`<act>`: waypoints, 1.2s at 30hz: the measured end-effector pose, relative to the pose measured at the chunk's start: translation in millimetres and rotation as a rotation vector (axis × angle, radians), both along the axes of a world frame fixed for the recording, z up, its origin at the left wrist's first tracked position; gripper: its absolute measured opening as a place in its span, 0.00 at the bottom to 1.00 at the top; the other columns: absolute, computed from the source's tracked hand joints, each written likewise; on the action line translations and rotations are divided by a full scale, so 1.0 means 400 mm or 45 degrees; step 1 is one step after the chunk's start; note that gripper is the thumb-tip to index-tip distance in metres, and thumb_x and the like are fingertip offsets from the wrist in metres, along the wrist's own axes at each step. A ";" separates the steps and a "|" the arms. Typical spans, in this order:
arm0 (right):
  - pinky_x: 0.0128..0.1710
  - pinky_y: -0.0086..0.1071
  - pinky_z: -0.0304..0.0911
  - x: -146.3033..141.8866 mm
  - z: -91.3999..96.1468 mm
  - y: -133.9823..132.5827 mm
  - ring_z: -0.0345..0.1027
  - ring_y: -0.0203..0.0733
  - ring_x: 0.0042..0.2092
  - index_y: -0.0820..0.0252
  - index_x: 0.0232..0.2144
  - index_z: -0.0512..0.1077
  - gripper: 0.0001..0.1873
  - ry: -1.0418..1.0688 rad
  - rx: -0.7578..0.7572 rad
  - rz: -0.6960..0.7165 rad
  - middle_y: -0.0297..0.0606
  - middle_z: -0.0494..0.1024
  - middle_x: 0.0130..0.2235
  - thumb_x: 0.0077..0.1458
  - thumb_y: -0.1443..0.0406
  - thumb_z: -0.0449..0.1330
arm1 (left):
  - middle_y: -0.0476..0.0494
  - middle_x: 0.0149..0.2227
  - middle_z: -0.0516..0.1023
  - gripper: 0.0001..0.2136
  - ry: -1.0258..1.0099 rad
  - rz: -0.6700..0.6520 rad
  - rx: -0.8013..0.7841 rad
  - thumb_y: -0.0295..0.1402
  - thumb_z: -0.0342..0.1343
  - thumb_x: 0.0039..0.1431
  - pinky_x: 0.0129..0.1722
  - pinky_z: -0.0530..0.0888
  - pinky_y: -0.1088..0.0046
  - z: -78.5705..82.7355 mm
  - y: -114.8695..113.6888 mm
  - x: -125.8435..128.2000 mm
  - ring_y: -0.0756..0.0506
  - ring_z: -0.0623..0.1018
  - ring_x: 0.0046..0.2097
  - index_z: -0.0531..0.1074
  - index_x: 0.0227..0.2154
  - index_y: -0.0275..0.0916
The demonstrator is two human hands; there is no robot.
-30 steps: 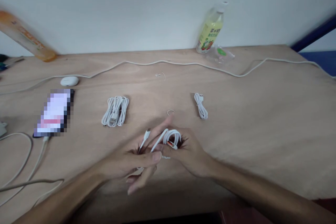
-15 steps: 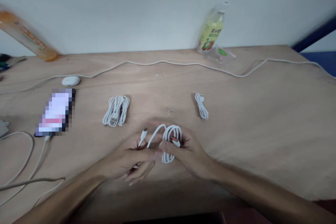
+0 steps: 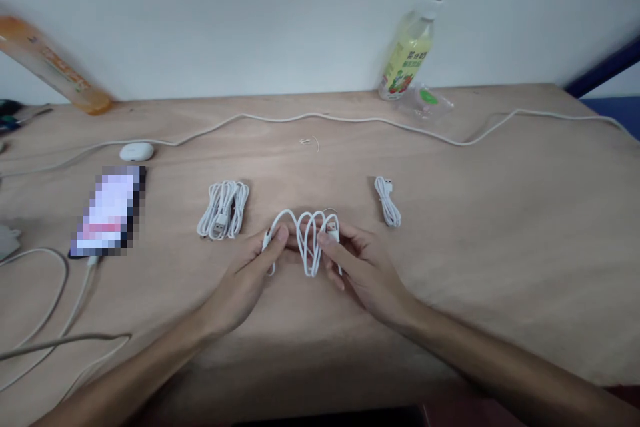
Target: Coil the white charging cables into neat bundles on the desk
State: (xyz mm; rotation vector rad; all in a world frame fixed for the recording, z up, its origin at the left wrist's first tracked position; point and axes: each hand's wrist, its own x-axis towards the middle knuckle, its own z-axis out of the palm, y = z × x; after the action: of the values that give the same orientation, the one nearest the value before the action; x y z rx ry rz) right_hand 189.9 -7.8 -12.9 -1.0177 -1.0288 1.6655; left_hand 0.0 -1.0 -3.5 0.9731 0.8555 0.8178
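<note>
A white USB cable (image 3: 311, 260) hangs in loose loops between my two hands, just above the table. My left hand (image 3: 250, 267) pinches one end of it between thumb and fingers. My right hand (image 3: 363, 263) grips the coils near the USB plug, thumb on top, with the metal plug tip showing above the thumb. Behind my left hand lies a bundle of coiled white cables (image 3: 223, 210). A single tied white cable (image 3: 387, 201) rests behind my right hand. A thin twist tie, partly hidden, lies just beyond the held loops.
A phone (image 3: 107, 210) on a charging lead and a white earbud case (image 3: 137, 151) lie at the left. A long white cord (image 3: 280, 120) crosses the table's back. An orange bottle (image 3: 55, 70) and a yellow-green bottle (image 3: 407, 60) stand by the wall, near small tie scraps (image 3: 315, 143).
Both hands have moved up and away from me, and the gap between them has widened. The cable's tight coil has spread into looser loops. My left fingers now pinch its end.
</note>
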 end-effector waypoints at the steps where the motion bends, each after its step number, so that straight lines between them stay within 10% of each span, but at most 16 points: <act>1: 0.19 0.25 0.52 0.002 0.002 0.003 0.52 0.29 0.23 0.58 0.41 0.83 0.18 0.001 0.000 -0.012 0.29 0.70 0.28 0.62 0.49 0.70 | 0.38 0.48 0.86 0.17 -0.037 0.021 -0.019 0.45 0.55 0.77 0.54 0.76 0.59 0.002 0.002 0.002 0.36 0.81 0.55 0.83 0.49 0.40; 18: 0.15 0.25 0.47 0.006 0.009 0.014 0.51 0.27 0.21 0.54 0.37 0.87 0.10 -0.012 0.038 -0.236 0.30 0.75 0.28 0.55 0.57 0.76 | 0.32 0.50 0.88 0.17 -0.336 -0.022 -0.444 0.41 0.57 0.77 0.56 0.81 0.51 0.031 0.005 0.005 0.34 0.88 0.51 0.77 0.60 0.38; 27: 0.18 0.24 0.61 0.008 -0.006 0.016 0.65 0.31 0.23 0.55 0.36 0.86 0.14 0.177 -0.093 -0.098 0.30 0.75 0.26 0.57 0.52 0.75 | 0.35 0.53 0.87 0.31 -0.279 -0.051 -0.371 0.35 0.70 0.67 0.58 0.81 0.53 0.024 0.009 0.010 0.34 0.87 0.54 0.69 0.70 0.43; 36: 0.44 0.37 0.78 0.016 -0.015 0.026 0.78 0.41 0.43 0.49 0.45 0.86 0.14 0.146 -0.056 -0.082 0.36 0.86 0.46 0.56 0.59 0.75 | 0.37 0.62 0.83 0.32 -0.189 0.038 -0.264 0.29 0.69 0.66 0.58 0.81 0.55 0.030 0.012 0.006 0.34 0.84 0.58 0.70 0.71 0.49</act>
State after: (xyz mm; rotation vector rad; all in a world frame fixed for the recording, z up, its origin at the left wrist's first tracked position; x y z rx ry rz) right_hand 196.1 2.7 -18.7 -0.9623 -0.8791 1.6803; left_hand 2.4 3.8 8.7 0.7097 0.8103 0.7994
